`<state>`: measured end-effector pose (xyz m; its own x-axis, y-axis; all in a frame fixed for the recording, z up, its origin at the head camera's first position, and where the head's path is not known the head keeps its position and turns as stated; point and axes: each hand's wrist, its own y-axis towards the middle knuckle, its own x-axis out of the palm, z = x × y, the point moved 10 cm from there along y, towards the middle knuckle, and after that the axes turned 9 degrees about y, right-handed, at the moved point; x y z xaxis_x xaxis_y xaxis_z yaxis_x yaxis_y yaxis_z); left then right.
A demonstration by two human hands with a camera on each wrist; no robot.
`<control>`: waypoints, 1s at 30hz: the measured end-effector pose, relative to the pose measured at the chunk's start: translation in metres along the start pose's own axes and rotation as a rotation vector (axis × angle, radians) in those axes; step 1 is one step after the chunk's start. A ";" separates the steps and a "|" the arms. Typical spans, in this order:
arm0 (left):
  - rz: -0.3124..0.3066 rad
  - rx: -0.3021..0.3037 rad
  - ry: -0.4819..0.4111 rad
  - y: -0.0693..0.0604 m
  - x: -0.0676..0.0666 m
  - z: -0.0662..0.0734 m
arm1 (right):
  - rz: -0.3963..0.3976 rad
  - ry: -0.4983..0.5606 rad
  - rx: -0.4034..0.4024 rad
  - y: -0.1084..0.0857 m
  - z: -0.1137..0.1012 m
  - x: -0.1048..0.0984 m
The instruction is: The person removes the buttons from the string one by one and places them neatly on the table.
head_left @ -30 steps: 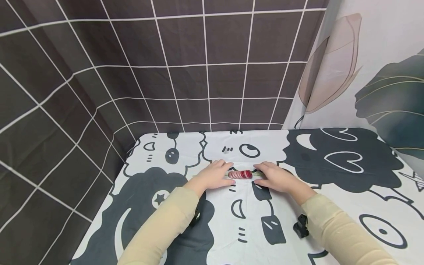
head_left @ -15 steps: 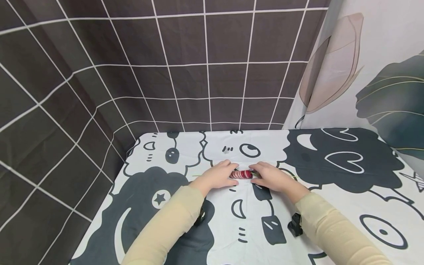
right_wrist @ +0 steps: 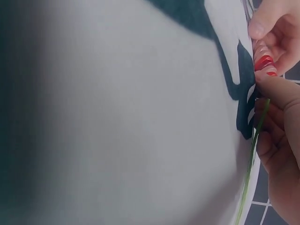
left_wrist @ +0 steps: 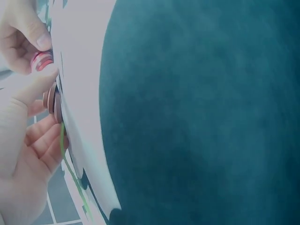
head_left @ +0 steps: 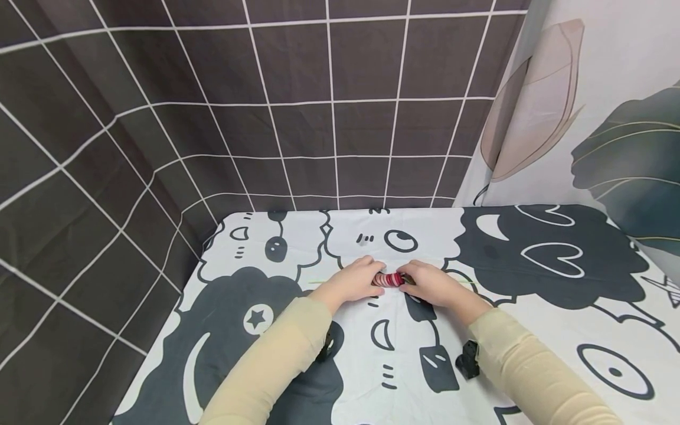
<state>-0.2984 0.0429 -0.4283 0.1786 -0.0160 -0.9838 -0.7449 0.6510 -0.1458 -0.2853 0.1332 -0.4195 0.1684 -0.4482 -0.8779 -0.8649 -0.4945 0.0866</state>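
A row of round red and pink discs [head_left: 389,280], strung face to face like beads, lies on the patterned cloth. My left hand [head_left: 352,282] holds its left end between thumb and fingers. At the darker red right end, my right hand [head_left: 431,284] grips with thumb and fingertips. In the left wrist view, brownish discs [left_wrist: 53,104] show inside the left hand. A thin green cord [left_wrist: 65,154] trails out from that end. The right wrist view shows a green cord [right_wrist: 251,159] leaving the other end too. Both hands hide parts of the row.
The cloth [head_left: 404,383] has black and white cartoon sheep drawings. A dark curtain with a white grid [head_left: 297,136] hangs behind and to the left. A leaf-print curtain [head_left: 611,136] is at the right. A black device [head_left: 467,360] sits at the right wrist.
Both hands have moved closer together along the cord, the right hand leftward and the left hand slightly rightward. They now cover the row's ends, so less of it shows.
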 end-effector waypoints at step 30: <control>0.018 -0.006 0.019 0.001 0.000 0.008 | 0.014 0.145 0.109 0.003 0.003 0.006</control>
<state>-0.2939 0.0491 -0.4280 0.1535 -0.0187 -0.9880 -0.7519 0.6465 -0.1291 -0.2886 0.1313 -0.4260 0.2159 -0.5613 -0.7990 -0.9125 -0.4072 0.0396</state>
